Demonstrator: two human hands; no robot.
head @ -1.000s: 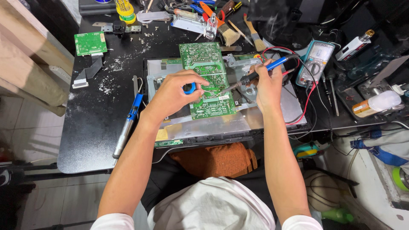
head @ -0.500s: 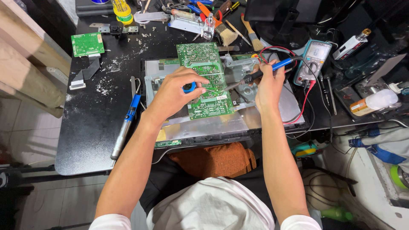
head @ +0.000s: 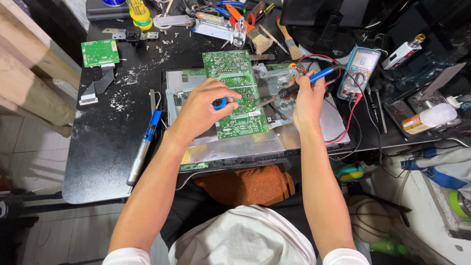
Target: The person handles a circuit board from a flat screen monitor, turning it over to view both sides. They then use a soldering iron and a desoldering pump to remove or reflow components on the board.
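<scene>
We see bright, even overhead light on black table [head: 98,162]. Soft glare on metal panel [head: 235,147] near us; green circuit board [head: 235,93] crisp. Short soft shadows under forearms. Far right corner dim, cluttered. Left floor darker. Wide-angle bending at edges; near shirt slightly soft.

Left hand [head: 203,110] pinched shut; right hand [head: 306,100] in closed grip.

the left hand [head: 198,110] covers most of the small blue spool [head: 219,103] and the circuit board [head: 235,93] under it; the iron's tip [head: 255,104] is too small to tell.
</scene>
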